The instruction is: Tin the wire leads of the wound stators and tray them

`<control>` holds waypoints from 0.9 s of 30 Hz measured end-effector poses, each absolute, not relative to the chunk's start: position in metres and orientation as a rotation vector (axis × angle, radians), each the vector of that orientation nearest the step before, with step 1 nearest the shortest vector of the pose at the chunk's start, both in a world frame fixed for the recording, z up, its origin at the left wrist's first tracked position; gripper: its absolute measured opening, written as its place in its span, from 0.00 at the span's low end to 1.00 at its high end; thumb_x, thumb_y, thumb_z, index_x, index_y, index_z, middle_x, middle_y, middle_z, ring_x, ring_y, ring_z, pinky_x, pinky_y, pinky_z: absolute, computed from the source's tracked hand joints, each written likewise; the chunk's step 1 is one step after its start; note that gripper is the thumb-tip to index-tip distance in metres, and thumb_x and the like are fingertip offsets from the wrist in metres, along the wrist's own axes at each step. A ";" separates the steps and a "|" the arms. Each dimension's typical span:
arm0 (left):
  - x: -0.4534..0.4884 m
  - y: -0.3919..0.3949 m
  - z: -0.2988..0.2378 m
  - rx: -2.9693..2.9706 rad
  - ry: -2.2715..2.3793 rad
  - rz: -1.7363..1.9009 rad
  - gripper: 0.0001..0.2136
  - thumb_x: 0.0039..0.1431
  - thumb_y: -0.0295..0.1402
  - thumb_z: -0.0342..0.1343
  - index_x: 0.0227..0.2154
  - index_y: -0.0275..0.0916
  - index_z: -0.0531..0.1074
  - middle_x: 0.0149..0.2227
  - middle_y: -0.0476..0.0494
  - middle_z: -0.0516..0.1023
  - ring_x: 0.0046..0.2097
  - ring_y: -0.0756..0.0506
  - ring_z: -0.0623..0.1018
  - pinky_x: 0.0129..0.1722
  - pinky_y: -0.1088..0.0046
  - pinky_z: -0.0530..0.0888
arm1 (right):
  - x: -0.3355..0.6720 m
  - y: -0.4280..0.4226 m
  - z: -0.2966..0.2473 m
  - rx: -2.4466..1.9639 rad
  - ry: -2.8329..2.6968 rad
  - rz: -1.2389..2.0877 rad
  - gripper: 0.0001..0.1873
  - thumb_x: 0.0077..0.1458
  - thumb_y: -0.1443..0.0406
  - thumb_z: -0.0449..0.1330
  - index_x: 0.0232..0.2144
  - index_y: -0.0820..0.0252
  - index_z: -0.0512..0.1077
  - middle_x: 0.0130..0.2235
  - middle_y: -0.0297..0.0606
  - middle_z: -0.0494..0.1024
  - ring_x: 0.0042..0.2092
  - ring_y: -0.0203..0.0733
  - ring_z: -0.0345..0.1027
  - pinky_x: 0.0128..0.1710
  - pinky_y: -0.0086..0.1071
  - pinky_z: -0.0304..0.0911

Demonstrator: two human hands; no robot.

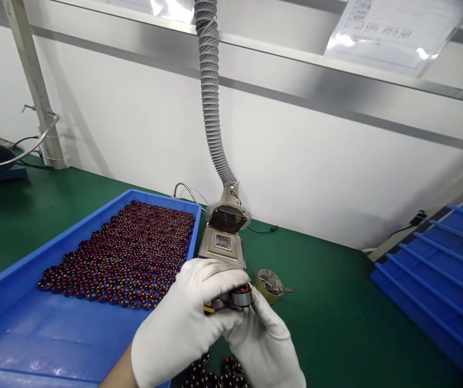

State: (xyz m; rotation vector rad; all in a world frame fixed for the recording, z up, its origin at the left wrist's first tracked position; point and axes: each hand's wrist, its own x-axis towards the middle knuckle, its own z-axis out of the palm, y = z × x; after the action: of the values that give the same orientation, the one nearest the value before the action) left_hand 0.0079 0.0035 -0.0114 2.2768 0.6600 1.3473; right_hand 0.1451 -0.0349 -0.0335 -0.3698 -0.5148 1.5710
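Both my hands, in white gloves, meet in front of the bench fixture. Between their fingers is a small motor stator (241, 296), a round part with a grey metal side and red and black on top. My left hand (187, 318) curls over it from the left. Beneath the left fingers a yellow-and-black tool (209, 309) peeks out; its kind is mostly hidden. My right hand (267, 339) pinches the stator from the right and below. Below the hands, several loose stators (215, 377) lie on the green table, partly covered by the gloves.
On the left a blue tray (62, 331) holds rows of similar stators (134, 258). Behind my hands stands a metal fume extractor (227, 221) under a grey flexible hose (211, 97). A round tin (269, 285) of small scraps is at right, beyond it ribbed blue trays (437, 269).
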 end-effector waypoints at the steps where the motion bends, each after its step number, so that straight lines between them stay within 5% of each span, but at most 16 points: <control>1: 0.010 0.004 -0.010 2.241 0.590 1.385 0.23 0.46 0.21 0.63 0.45 0.47 0.72 0.44 0.49 0.77 0.46 0.45 0.74 0.49 0.66 0.69 | 0.144 -0.035 -0.034 -0.384 -0.516 1.583 0.10 0.47 0.66 0.69 0.35 0.57 0.78 0.37 0.32 0.81 0.35 0.32 0.74 0.37 0.22 0.70; 4: 0.012 0.004 -0.006 1.909 0.499 1.415 0.04 0.51 0.27 0.62 0.31 0.42 0.77 0.35 0.47 0.79 0.40 0.46 0.76 0.44 0.70 0.72 | 0.140 -0.036 -0.035 -0.462 -0.561 1.593 0.11 0.47 0.67 0.69 0.37 0.58 0.77 0.36 0.34 0.81 0.32 0.32 0.74 0.33 0.24 0.70; 7: 0.007 0.003 -0.005 1.512 0.565 1.342 0.06 0.53 0.28 0.59 0.22 0.39 0.76 0.31 0.47 0.79 0.37 0.46 0.77 0.39 0.74 0.74 | 0.140 -0.038 -0.036 -0.518 -0.627 1.571 0.13 0.46 0.66 0.69 0.37 0.58 0.77 0.34 0.36 0.80 0.32 0.37 0.74 0.32 0.29 0.71; 11: -0.005 0.005 -0.004 1.330 0.641 1.404 0.02 0.51 0.32 0.61 0.26 0.44 0.78 0.32 0.50 0.80 0.37 0.48 0.78 0.39 0.79 0.73 | 0.145 -0.038 -0.036 -0.469 -0.674 1.640 0.12 0.48 0.63 0.68 0.38 0.59 0.76 0.34 0.39 0.81 0.34 0.39 0.76 0.34 0.28 0.71; 16: 0.001 0.002 0.003 1.511 0.719 1.109 0.11 0.43 0.23 0.60 0.30 0.43 0.79 0.38 0.47 0.80 0.42 0.45 0.77 0.42 0.75 0.73 | 0.145 -0.039 -0.032 -0.367 -0.624 1.634 0.10 0.51 0.67 0.65 0.39 0.56 0.76 0.38 0.36 0.80 0.36 0.34 0.75 0.38 0.28 0.70; 20: 0.009 -0.002 0.000 1.354 0.639 1.230 0.07 0.45 0.22 0.58 0.22 0.41 0.78 0.31 0.48 0.80 0.36 0.48 0.78 0.36 0.80 0.73 | 0.141 -0.041 -0.032 -0.437 -0.642 1.578 0.13 0.48 0.66 0.68 0.39 0.56 0.75 0.39 0.36 0.79 0.38 0.36 0.74 0.41 0.29 0.70; 27: -0.010 -0.002 -0.003 1.263 0.722 1.463 0.07 0.48 0.28 0.62 0.29 0.47 0.78 0.37 0.52 0.80 0.40 0.50 0.77 0.40 0.82 0.72 | 0.142 -0.040 -0.028 -0.491 -0.708 1.546 0.13 0.47 0.63 0.68 0.37 0.57 0.76 0.35 0.39 0.80 0.35 0.40 0.74 0.37 0.34 0.71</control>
State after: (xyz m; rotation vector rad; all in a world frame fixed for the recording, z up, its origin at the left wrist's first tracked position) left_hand -0.0097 -0.0016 -0.0031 1.2629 0.7225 1.4627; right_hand 0.1420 -0.0405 -0.0285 -0.4912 -0.7083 1.5456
